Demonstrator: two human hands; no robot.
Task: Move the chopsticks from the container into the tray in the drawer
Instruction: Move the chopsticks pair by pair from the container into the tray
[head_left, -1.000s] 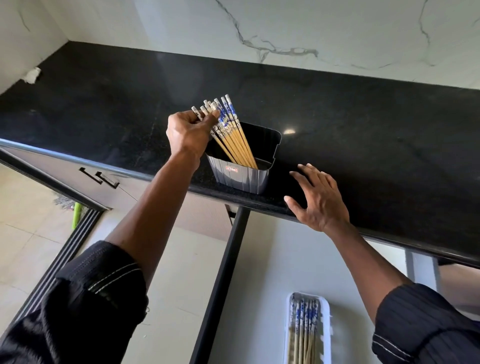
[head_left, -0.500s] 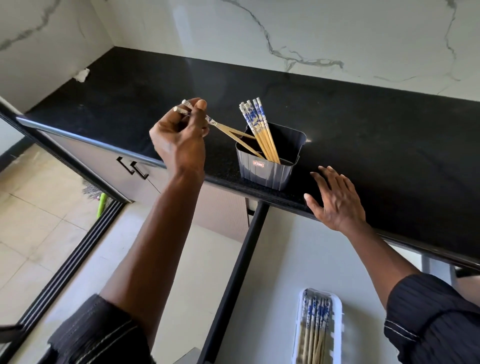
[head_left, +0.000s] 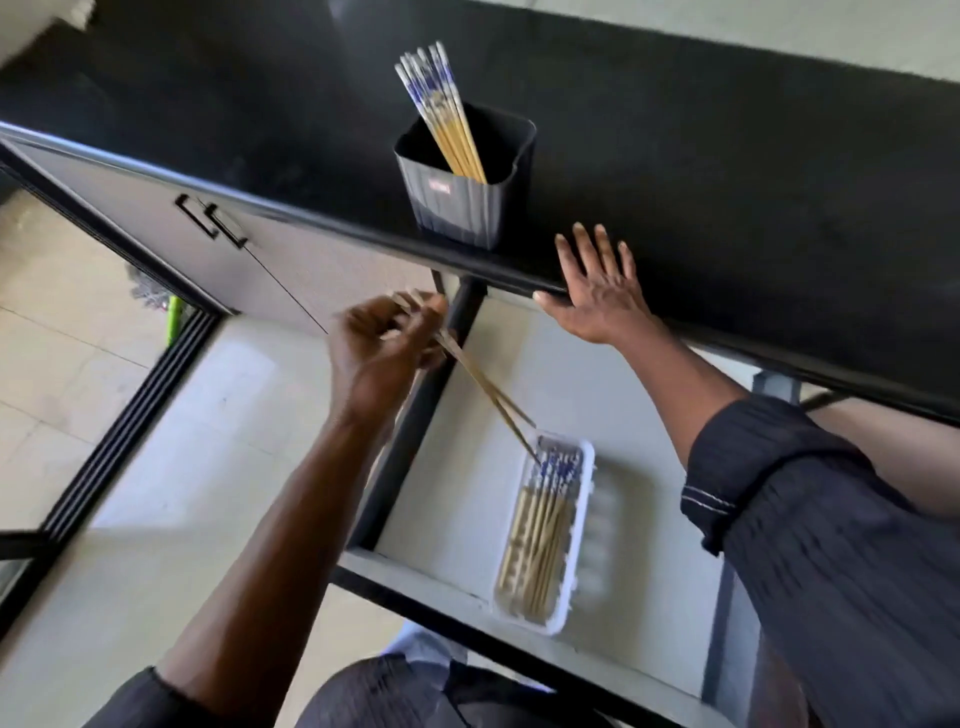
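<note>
Fingers of the left hand are pinching two chopsticks, tips touching the tray rim at frame centre; right hand is lying spread on the counter edge.

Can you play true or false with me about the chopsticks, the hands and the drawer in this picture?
1. The left hand holds a pair of chopsticks. True.
2. The white tray in the drawer has nothing in it. False: chopsticks already lie in it.
3. The dark container on the counter still has chopsticks standing in it. True.
4. The right hand is holding the container. False: it rests flat on the counter edge, beside the container.
</note>
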